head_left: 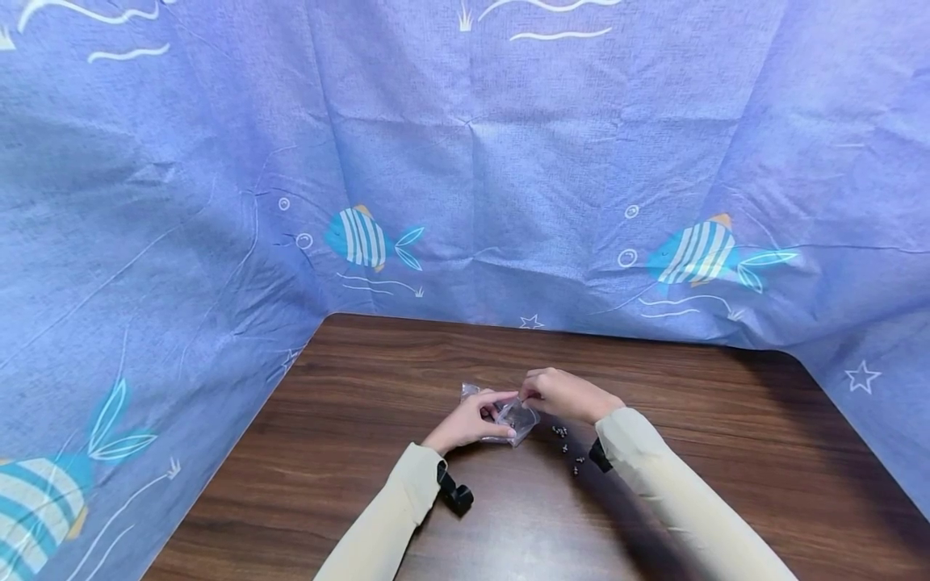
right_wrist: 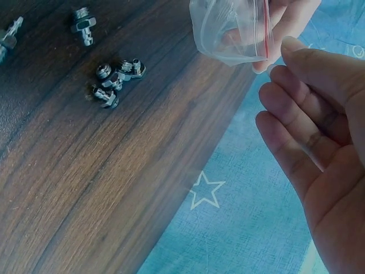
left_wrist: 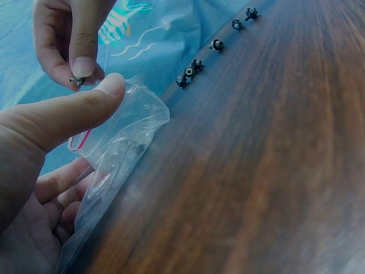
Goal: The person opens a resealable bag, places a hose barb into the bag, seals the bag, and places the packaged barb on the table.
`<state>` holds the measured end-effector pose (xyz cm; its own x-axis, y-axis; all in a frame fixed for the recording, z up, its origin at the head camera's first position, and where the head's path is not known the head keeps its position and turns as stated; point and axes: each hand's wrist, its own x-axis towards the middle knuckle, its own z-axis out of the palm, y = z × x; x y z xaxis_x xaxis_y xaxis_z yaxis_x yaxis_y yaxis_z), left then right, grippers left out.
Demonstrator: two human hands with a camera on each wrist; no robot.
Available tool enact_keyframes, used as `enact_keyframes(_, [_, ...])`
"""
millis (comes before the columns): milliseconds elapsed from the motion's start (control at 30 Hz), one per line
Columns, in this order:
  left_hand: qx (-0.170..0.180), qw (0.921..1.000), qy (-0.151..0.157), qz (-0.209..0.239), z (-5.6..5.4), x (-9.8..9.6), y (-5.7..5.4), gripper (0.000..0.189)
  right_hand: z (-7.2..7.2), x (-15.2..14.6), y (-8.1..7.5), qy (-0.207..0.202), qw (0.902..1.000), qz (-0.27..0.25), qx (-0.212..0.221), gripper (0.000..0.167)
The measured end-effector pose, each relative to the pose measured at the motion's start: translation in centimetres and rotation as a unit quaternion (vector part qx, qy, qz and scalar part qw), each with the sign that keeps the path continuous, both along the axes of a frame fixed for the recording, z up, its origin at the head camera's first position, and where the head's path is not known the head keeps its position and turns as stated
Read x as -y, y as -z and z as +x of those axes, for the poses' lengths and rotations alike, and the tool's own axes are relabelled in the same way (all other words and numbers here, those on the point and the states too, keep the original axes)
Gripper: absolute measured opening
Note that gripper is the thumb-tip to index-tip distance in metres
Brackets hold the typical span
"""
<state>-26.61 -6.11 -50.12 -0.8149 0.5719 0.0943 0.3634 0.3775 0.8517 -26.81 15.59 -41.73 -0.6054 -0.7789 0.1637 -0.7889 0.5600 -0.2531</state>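
A clear zip-lock bag point(left_wrist: 128, 134) with a red line along its seal is held by my left hand point(head_left: 468, 421), thumb at the bag's mouth and fingers behind it. Beside that mouth, my right hand point(head_left: 565, 394) pinches a small metal fitting point(left_wrist: 77, 81) between thumb and fingertips. The right wrist view shows the same hand point(right_wrist: 316, 108) with its other fingers curled; the fitting is hidden there. Several threaded metal fittings point(right_wrist: 117, 77) lie loose on the table to the right of the bag.
The brown wood-grain table point(head_left: 349, 387) ends at a blue cloth point(head_left: 508, 177) printed with fish, which hangs behind it and at both sides. Loose fittings point(head_left: 560, 432) lie close to my right forearm. A black wrist strap point(head_left: 454, 491) is on my left wrist.
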Motion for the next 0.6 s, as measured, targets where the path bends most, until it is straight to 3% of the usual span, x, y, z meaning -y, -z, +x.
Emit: enact_keyframes(600, [0.002,0.9999,0.001,0.011,0.16,-0.05,-0.15,0.062,0.01,-0.49,0.15,0.004,1.0000,0.001,0.008,0.004])
